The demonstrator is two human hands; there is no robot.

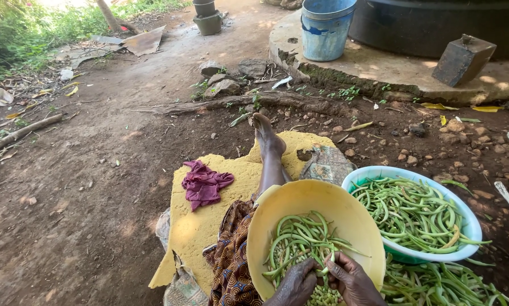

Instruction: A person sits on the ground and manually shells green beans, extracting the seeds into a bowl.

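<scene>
Pod (326,264): green bean pod, pinched between both hands over the near edge of the yellow bowl (345,212), which rested on the person's lap. Left hand (297,283): fingers curled together on the pod's lower end. Right hand (352,279): fingertips pressed together on its upper end. Shelled beans (322,296): pale green heap just below the hands, inside the bowl. Whole pods (294,241): filling the bowl's middle. Teal basin (470,218): touching the bowl's right edge, heaped with pods. Loose pods (436,283): on the ground below the basin. Purple cloth (203,184): on the yellow mat (195,226), left of the outstretched leg (270,161). Blue bucket (325,28): far off, on a concrete slab (379,65).
</scene>
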